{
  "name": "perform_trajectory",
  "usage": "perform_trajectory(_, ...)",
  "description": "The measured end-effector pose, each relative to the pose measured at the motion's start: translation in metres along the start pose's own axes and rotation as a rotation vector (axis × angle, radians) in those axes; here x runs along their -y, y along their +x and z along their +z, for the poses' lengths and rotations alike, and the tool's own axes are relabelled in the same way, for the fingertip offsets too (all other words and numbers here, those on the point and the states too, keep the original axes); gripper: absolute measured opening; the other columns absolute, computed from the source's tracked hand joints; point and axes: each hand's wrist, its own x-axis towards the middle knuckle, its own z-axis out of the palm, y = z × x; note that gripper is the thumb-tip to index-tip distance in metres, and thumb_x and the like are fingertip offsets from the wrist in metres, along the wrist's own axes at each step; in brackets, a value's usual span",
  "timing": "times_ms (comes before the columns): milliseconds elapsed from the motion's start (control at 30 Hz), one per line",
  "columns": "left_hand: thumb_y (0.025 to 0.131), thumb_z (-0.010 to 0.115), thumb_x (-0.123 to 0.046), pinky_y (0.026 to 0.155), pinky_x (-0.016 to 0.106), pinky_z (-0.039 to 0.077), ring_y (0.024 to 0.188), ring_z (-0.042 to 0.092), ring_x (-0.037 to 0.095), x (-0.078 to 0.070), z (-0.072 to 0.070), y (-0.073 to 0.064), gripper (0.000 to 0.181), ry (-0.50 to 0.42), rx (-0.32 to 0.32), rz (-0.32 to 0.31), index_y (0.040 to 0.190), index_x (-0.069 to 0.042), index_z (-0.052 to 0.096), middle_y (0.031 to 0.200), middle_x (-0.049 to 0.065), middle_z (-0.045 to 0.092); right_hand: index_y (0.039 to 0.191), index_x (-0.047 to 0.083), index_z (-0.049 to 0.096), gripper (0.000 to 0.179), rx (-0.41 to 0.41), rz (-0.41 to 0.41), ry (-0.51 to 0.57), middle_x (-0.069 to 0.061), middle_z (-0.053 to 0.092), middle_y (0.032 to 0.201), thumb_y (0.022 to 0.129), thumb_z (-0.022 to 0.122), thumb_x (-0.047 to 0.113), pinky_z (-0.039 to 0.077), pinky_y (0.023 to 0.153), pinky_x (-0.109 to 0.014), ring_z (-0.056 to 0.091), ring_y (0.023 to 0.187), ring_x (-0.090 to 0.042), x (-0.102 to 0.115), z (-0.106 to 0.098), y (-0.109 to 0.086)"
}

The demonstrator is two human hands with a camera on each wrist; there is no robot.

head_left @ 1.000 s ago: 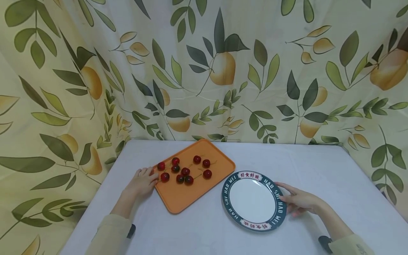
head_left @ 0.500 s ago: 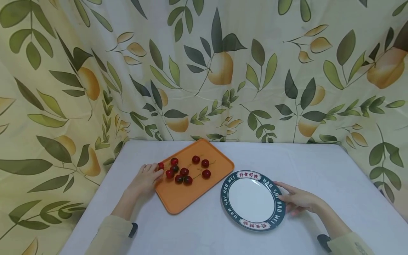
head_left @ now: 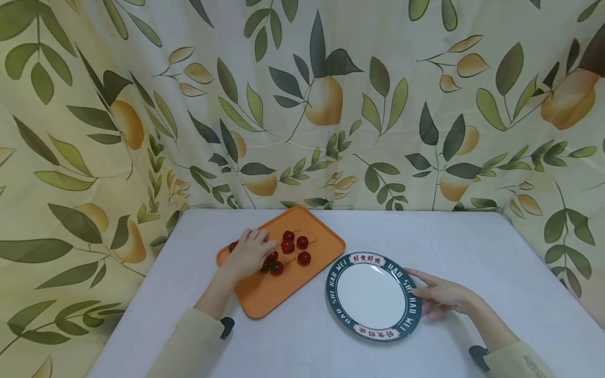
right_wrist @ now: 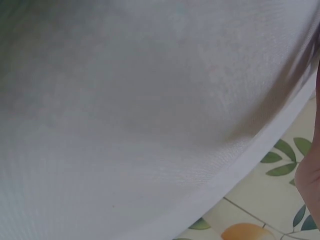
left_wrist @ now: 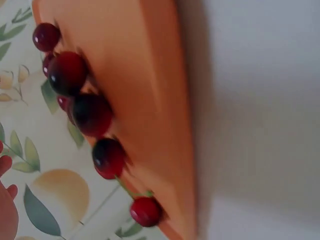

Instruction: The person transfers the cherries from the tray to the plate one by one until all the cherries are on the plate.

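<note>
Over the orange tray, my left hand is bent at the fingers, its fingertips beside a red cherry. It appears to pinch this cherry by the stem; the contact itself is too small to see. Other dark red cherries lie on the tray, some hidden behind the hand. In the left wrist view, several cherries line the tray, and fingers show at the left edge. My right hand grips the right rim of a white plate with a dark green lettered border, thumb on top.
A white cloth covers the table. Behind it hangs a curtain printed with fruit and leaves. The plate stands just right of the tray's corner. The right wrist view shows mostly white cloth and a bit of hand at its edge.
My left hand has moved right across the tray from its left edge, and a cherry has travelled with the fingertips. The right hand and plate have stayed in place.
</note>
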Motion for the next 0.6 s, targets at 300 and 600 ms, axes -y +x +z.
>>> perform_trajectory(300, 0.093, 0.05, -0.023, 0.099, 0.047, 0.027, 0.106, 0.038, 0.024, -0.035, -0.003, 0.032, 0.008, -0.003, 0.027, 0.04, 0.102, -0.022, 0.051, 0.106, 0.003, 0.04, 0.146, 0.013, 0.014, 0.068, -0.007, -0.007, 0.002, -0.01, 0.053, 0.086, 0.091, 0.054, 0.021, 0.052, 0.054, -0.03, 0.058, 0.061, -0.018, 0.0, 0.0, -0.002)
perform_trajectory(600, 0.093, 0.051, -0.024, 0.103, 0.044, 0.023, 0.113, 0.035, 0.022, -0.067, 0.0, 0.051, 0.019, 0.022, 0.051, 0.038, 0.112, -0.027, 0.051, 0.114, 0.003, 0.039, 0.146, 0.013, 0.014, 0.068, -0.006, -0.007, -0.004, -0.01, 0.055, 0.083, 0.092, 0.053, 0.021, 0.051, 0.053, -0.029, 0.058, 0.06, -0.018, 0.0, 0.001, -0.003)
